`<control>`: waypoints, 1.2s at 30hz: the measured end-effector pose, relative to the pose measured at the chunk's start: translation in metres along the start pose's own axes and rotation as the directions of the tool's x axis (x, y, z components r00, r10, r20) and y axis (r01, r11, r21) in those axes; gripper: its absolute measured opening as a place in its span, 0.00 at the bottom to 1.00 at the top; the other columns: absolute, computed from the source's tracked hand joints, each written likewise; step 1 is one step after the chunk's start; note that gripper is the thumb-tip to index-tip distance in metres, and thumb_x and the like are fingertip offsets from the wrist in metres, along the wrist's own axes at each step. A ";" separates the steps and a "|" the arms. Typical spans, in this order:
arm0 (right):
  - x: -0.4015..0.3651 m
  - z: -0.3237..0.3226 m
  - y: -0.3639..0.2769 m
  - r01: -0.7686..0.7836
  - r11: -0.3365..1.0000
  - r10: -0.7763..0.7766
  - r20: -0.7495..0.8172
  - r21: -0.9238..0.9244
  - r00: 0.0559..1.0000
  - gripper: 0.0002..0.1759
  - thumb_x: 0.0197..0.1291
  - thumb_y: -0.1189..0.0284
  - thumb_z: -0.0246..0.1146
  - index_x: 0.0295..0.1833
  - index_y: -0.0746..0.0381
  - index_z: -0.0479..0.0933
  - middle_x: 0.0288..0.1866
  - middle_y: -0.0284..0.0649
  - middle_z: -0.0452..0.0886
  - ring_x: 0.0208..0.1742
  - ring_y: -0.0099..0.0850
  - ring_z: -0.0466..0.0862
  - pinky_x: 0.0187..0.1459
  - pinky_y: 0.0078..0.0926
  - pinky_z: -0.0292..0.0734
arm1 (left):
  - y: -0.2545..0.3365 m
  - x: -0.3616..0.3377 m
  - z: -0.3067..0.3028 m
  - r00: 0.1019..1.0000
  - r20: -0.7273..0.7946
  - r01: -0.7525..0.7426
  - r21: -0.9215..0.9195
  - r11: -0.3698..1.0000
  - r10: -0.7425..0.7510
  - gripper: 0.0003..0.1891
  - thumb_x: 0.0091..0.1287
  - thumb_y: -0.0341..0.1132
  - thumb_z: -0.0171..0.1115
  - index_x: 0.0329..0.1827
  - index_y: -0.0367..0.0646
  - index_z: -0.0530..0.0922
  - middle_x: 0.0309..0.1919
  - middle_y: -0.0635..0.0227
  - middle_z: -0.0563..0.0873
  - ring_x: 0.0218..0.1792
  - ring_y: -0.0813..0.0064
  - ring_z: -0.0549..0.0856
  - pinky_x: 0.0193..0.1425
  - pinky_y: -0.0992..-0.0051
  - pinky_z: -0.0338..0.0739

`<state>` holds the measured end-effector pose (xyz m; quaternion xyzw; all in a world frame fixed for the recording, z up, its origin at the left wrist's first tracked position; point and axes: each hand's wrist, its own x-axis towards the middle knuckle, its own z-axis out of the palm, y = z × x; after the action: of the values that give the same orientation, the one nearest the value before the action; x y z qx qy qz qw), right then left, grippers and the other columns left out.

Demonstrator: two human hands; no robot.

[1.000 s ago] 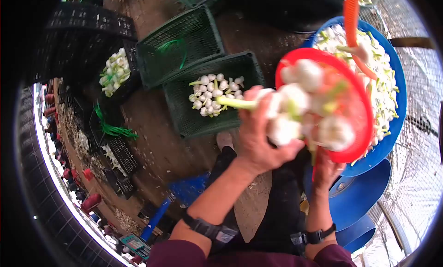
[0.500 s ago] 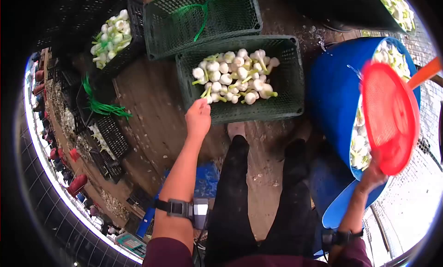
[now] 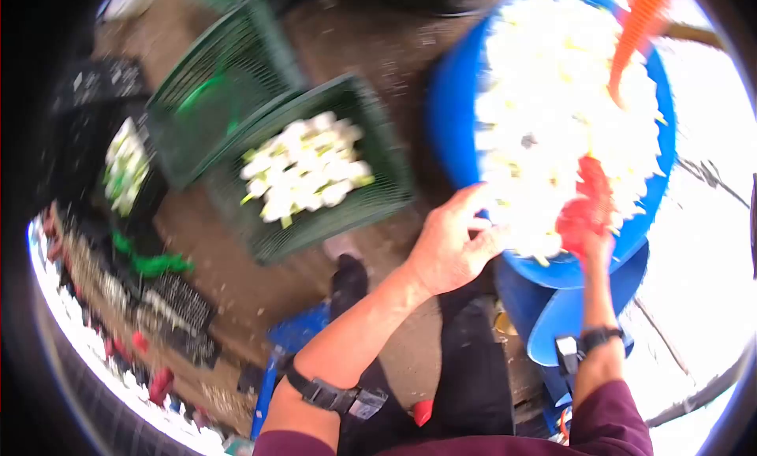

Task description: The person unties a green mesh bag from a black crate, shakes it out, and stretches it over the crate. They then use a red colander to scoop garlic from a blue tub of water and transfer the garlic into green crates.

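A blue barrel (image 3: 453,101) at the right is heaped with garlic bulbs (image 3: 544,78), bright and washed out. My right hand (image 3: 597,247) is closed on the red plastic strainer (image 3: 590,196), low among these bulbs; only blurred red parts of it show. My left hand (image 3: 461,243) reaches to the barrel's near left rim, its thumb and fingers apart and nothing held between them. Left of that hand stands a dark green crate (image 3: 382,152) with a layer of trimmed garlic bulbs (image 3: 303,168) on its bottom.
Another green crate (image 3: 276,50) with green netting inside adjoins the first. Garlic fills a black crate (image 3: 126,168) farther left, near green strings (image 3: 162,264). An orange handle-like piece (image 3: 635,38) slants over the barrel. A blue stool-like thing (image 3: 552,330) stands below the barrel.
My view has turned right. The red strainer has gone from upright beside the barrel's mouth down into the garlic. My left hand has left the green crate for the barrel rim.
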<state>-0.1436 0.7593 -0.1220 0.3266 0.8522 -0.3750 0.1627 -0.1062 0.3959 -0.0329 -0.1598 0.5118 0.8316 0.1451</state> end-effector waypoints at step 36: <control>-0.104 -0.016 -0.083 -0.136 0.782 0.094 0.101 0.608 0.990 0.13 0.47 0.81 0.53 0.40 0.73 0.72 0.27 0.43 0.78 0.17 0.29 0.78 0.13 0.21 0.73 | -0.004 0.081 0.094 0.910 -0.106 -0.181 0.769 0.613 0.401 0.29 0.39 0.29 0.67 0.50 0.48 0.69 0.56 0.49 0.65 0.52 0.52 0.72 0.51 0.67 0.71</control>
<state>-0.1241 0.6840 -0.0130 0.4008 0.6572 -0.6307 0.0983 -0.1886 0.4887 -0.0298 -0.1112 0.8395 0.5317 -0.0114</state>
